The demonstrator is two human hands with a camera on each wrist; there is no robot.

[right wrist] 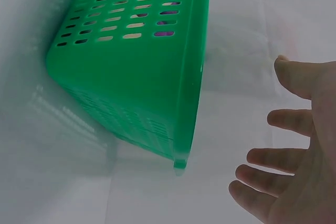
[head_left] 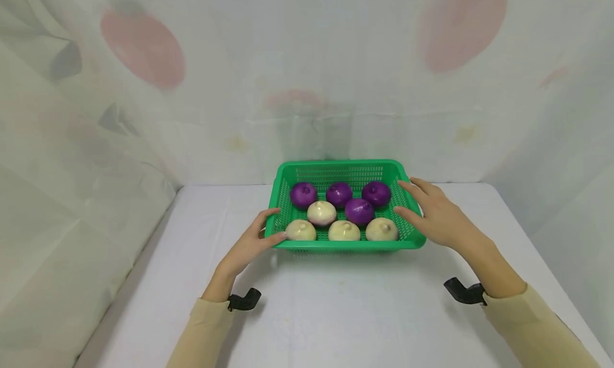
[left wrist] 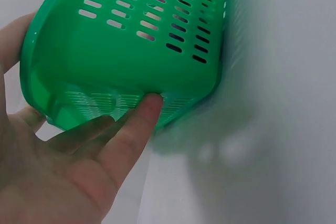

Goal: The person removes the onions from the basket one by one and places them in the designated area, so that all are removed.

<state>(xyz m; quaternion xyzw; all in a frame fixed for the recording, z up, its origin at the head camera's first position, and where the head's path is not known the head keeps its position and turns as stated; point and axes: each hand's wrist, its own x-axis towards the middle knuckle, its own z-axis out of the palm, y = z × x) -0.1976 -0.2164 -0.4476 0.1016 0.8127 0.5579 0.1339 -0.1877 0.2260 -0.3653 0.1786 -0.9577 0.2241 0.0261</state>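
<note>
A green plastic basket point(head_left: 336, 245) holds several purple onions point(head_left: 359, 212) and several white onions point(head_left: 344, 231). My left hand point(head_left: 251, 243) grips the basket's left end, thumb over the front corner of the rim. In the left wrist view, that hand's fingers point(left wrist: 131, 135) lie against the outer wall under the rim. My right hand point(head_left: 438, 213) is at the basket's right end with fingers spread. The right wrist view shows a gap between this hand point(right wrist: 294, 166) and the basket wall point(right wrist: 121, 72).
The basket stands on a white-covered table point(head_left: 345, 315), near its back edge. Behind the table hangs a pale curtain point(head_left: 307, 48) with faded red shapes, and more pale sheeting point(head_left: 57, 197) rises on the left. Black wrist mounts point(head_left: 244, 300) sit at both cuffs.
</note>
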